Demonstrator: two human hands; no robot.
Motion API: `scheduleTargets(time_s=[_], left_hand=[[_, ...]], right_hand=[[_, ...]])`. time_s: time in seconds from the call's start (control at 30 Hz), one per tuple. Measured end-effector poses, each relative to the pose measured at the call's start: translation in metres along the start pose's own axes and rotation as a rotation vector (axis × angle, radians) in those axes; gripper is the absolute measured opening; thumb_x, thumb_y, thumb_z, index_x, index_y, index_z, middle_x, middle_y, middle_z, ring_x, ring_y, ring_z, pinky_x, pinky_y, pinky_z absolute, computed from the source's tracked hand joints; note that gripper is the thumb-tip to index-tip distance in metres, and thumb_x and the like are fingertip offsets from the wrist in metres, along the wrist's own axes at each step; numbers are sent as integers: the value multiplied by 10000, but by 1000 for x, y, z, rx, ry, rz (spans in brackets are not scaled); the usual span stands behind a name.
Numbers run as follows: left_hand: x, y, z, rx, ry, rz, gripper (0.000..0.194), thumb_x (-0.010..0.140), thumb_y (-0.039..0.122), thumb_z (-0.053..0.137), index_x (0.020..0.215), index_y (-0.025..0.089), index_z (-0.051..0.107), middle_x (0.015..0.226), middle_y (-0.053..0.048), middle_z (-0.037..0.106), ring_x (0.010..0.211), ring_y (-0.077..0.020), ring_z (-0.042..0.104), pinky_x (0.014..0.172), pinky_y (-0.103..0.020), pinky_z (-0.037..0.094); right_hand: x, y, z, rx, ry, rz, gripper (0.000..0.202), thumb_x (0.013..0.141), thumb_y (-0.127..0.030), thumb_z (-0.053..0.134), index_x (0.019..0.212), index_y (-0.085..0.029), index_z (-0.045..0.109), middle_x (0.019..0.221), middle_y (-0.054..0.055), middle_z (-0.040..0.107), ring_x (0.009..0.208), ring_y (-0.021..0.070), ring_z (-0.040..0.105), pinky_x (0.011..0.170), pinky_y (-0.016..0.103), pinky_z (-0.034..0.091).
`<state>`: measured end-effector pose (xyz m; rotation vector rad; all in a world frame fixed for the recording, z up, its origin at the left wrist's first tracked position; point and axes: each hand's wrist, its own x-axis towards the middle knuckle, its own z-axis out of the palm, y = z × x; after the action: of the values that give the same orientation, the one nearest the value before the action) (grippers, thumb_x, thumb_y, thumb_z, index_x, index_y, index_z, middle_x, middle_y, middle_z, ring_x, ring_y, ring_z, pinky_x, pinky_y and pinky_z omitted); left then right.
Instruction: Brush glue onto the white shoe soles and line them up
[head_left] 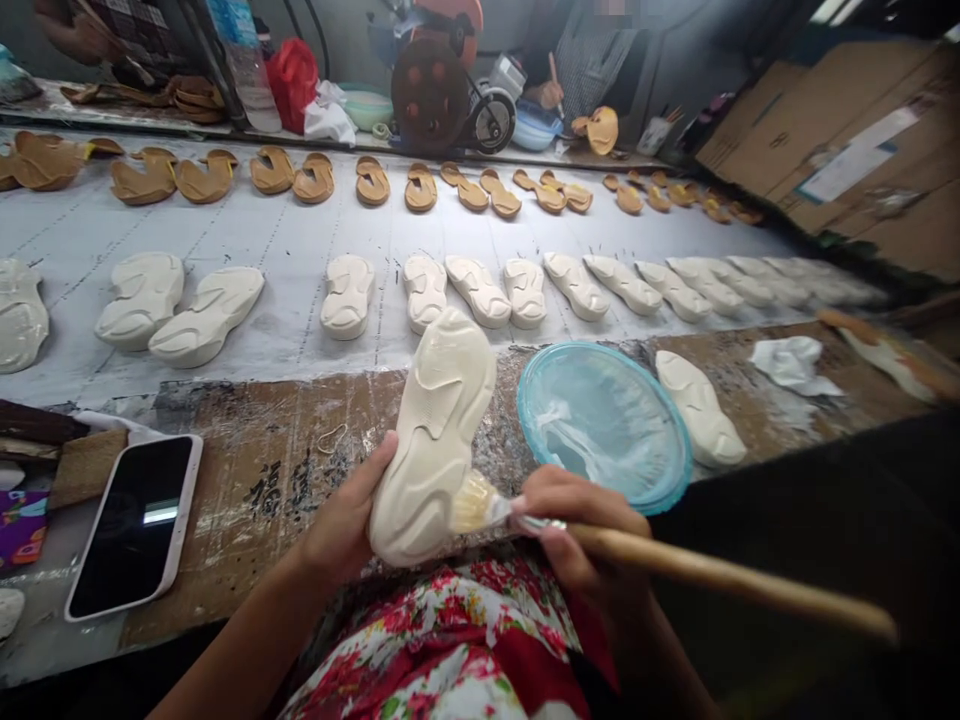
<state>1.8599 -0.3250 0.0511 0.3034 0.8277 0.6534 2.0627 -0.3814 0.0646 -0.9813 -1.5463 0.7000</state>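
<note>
A cream-coloured shoe sole (442,430) is tilted up in front of me, its moulded face towards the camera. My left hand (341,525) grips it by its lower left edge, the fingers partly hidden behind it. My right hand (592,530) is closed round a brush (675,565) with a long wooden handle. The pale bristles touch the sole's lower right edge. Just beyond my right hand stands a blue plastic bowl (529,385) with whitish liquid smeared inside. Another cream sole (697,410) lies to the right of the bowl.
A row of cream soles (349,295) crosses the white-covered conveyor (292,235), with tan sandal uppers (371,182) behind. A phone (139,525) lies left on the cardboard; crumpled tissue (795,365) lies right. Opposite, a co-worker's hand (551,95) holds a brush. Cardboard boxes (840,130) stand right.
</note>
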Motion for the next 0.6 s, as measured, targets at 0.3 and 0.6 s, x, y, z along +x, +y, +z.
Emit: scheduleTargets(time_s=[0.3, 0.6], left_hand=[[-23, 1, 22, 79, -159, 30, 417, 879, 437, 554, 1075, 101, 704, 893, -78, 743, 920, -250, 663, 934, -336, 461], [-17, 0, 29, 157, -128, 19, 564, 874, 532, 500, 1167, 70, 637, 888, -110, 721, 844, -257, 637, 771, -333, 481]], right_hand=[[26, -2, 16, 81, -22, -267, 212, 763, -93, 541, 916, -145, 679, 689, 19, 569, 593, 127, 520, 540, 257, 443], [15, -3, 5, 132, -89, -211, 182, 748, -86, 550, 878, -107, 677, 639, 24, 576, 551, 114, 497, 507, 240, 421]])
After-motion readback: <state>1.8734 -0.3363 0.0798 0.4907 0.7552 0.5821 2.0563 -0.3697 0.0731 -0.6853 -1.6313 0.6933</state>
